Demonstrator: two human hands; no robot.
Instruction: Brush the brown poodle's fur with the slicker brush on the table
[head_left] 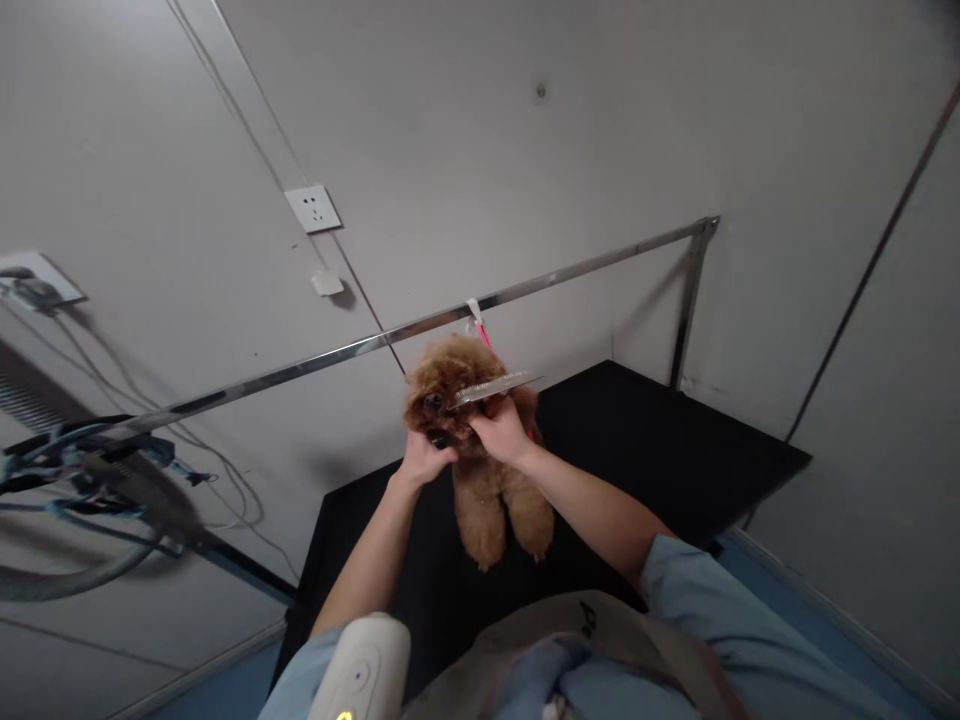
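Note:
A small brown curly-haired dog [491,495] stands on a black table [675,450], facing me. My left hand [422,460] holds the dog's muzzle from below. My right hand [501,428] grips a metal comb [495,386] laid across the dog's face near the eye. A pink leash [482,330] runs from the dog up to a metal bar [525,287] above the table.
A white device [361,672] with a small lit indicator hangs at my chest. At the left, a hose and blue cables [82,470] hang near the wall. A wall socket [312,208] sits above. The bar's upright post [688,305] stands at the table's far right corner.

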